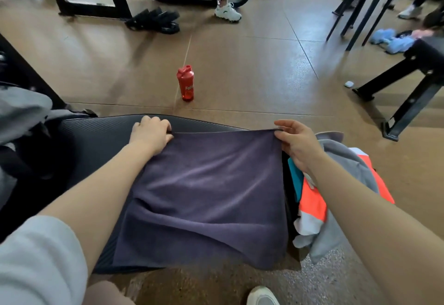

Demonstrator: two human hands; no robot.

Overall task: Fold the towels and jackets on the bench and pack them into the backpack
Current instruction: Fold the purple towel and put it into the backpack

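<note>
Here, both hands, left hand (pixel 150 134) and right hand (pixel 296 145), pinch the purple towel (pixel 206 192) on the bench (pixel 96 131).

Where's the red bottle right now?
The red bottle stands upright on the floor, centre of the head view, beyond the bench's far edge, past the purple towel.

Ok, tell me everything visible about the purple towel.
The towel is dark purple, soft and plush-looking, spread nearly flat on the black bench with shallow wrinkles; its near edge hangs over the bench's front. The left hand and right hand each pinch a far corner. A pile of clothes lies beside its right edge.
</note>
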